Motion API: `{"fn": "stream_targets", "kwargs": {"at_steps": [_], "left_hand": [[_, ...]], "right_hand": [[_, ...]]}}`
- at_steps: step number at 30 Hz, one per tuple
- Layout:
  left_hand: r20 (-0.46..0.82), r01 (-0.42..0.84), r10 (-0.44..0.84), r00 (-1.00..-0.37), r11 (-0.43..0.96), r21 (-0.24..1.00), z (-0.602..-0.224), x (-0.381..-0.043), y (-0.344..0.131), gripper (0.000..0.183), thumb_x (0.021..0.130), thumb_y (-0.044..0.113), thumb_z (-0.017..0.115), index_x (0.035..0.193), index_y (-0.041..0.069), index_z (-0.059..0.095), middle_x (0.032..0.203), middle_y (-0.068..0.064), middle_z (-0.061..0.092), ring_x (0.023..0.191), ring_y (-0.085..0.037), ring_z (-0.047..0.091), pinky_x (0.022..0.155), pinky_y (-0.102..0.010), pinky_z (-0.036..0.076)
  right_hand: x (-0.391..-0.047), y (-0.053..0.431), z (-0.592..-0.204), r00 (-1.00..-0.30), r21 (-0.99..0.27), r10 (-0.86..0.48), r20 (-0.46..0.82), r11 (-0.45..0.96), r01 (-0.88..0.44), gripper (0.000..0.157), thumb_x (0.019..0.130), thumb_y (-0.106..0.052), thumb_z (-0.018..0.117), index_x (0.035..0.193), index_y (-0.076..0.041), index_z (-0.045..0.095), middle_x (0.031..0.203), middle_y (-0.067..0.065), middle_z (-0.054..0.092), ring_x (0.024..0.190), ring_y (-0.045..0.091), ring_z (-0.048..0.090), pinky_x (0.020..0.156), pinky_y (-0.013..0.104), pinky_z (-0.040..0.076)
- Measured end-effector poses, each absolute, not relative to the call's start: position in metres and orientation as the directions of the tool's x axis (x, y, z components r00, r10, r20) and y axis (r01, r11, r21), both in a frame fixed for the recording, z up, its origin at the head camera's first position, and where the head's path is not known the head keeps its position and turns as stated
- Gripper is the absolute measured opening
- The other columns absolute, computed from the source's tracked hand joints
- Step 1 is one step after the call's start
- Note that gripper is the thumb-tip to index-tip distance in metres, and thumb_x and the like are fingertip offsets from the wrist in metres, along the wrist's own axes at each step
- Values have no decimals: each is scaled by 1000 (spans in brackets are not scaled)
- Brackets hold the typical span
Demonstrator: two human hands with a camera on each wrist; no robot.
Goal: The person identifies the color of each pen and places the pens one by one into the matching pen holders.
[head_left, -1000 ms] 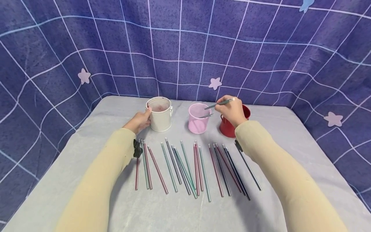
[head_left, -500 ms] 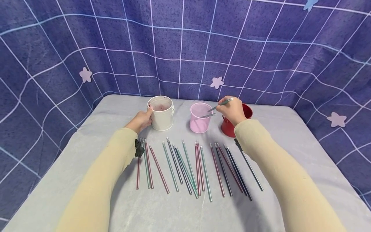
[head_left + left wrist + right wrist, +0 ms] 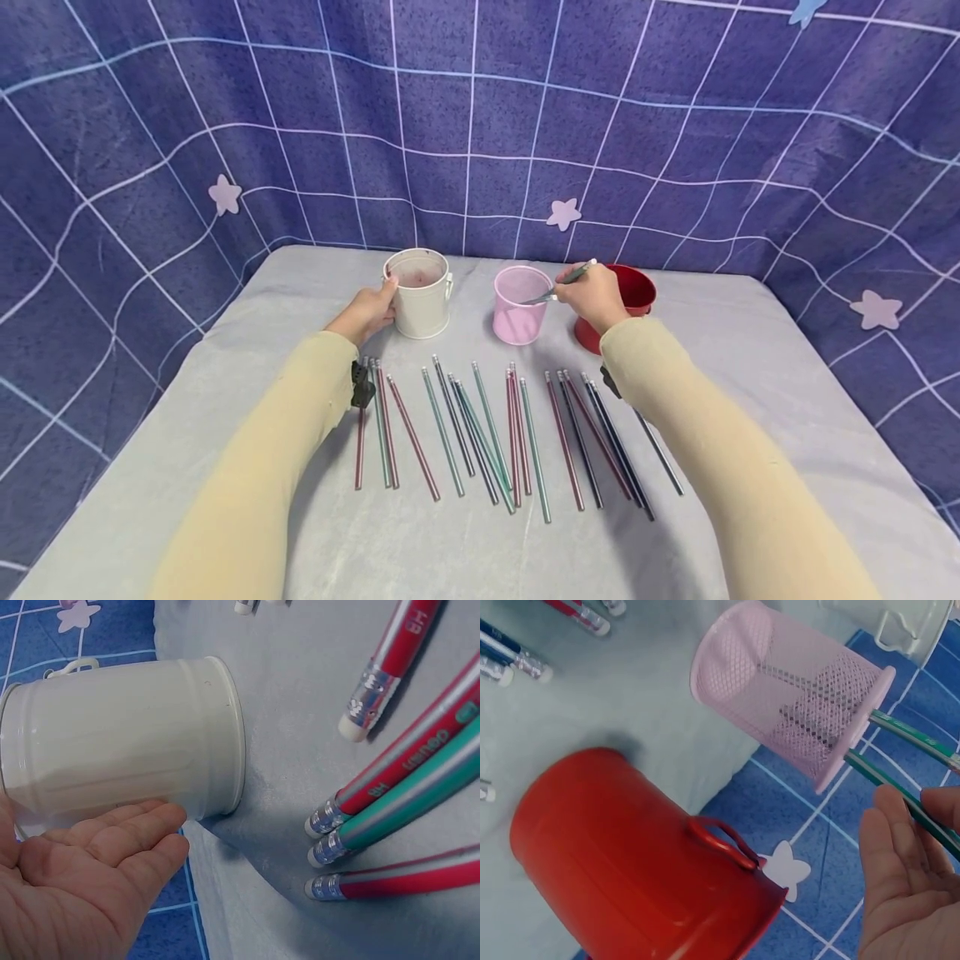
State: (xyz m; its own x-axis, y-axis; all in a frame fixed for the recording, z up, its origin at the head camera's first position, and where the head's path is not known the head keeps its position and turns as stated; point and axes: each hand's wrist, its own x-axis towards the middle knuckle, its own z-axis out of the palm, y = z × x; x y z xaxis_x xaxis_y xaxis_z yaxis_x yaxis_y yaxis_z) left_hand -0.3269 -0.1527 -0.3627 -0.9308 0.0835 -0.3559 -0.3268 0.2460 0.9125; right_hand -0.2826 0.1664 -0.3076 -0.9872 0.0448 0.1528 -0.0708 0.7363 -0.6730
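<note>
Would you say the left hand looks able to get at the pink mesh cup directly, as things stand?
Probably not directly: the left hand touches the white bucket, which stands between it and the pink mesh cup. At the cup, the right hand also holds a green pencil.

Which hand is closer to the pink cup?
Right. The right hand is just right of the pink cup, pinching a green pencil that reaches inside; the left hand touches the white bucket, farther left.
</note>
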Motion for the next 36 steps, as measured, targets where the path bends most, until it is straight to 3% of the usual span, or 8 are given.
{"fn": "stream_targets", "kwargs": {"at_steps": [7,16,29,36], "left_hand": [[-356,-324,102,-929,239,915,-365,-325,-151,72,105,40,19,144,-18,2,147,-38,18,139,-39,23,115,-39,23],[-358,-327,104,-928,237,915,-364,-326,-151,71,105,40,20,145,-16,2,150,-34,16,139,-38,23,115,-38,23],[-359,-329,88,-929,248,911,-365,-324,-150,72,105,41,21,144,-17,4,148,-36,20,138,-38,25,114,-38,25],[-362,-334,80,-929,246,910,-363,-325,-152,72,105,41,21,144,-17,4,148,-36,20,138,-37,26,114,-38,25]], "right_hand": [[-281,164,-317,-989,-675,14,144,732,-87,16,83,-4,63,97,4,69,91,19,70,87,30,63,73,34,49],[-285,162,-324,-989,-621,6,146,779,-87,21,83,-5,61,100,3,71,97,18,71,89,32,64,82,39,51],[-285,157,-339,-993,-660,3,119,747,-77,20,87,-6,62,103,1,70,99,18,70,84,28,59,68,29,46],[-280,160,-342,-989,-588,-27,142,802,-107,21,84,-10,60,96,2,72,87,16,71,74,27,60,64,30,48]]}}
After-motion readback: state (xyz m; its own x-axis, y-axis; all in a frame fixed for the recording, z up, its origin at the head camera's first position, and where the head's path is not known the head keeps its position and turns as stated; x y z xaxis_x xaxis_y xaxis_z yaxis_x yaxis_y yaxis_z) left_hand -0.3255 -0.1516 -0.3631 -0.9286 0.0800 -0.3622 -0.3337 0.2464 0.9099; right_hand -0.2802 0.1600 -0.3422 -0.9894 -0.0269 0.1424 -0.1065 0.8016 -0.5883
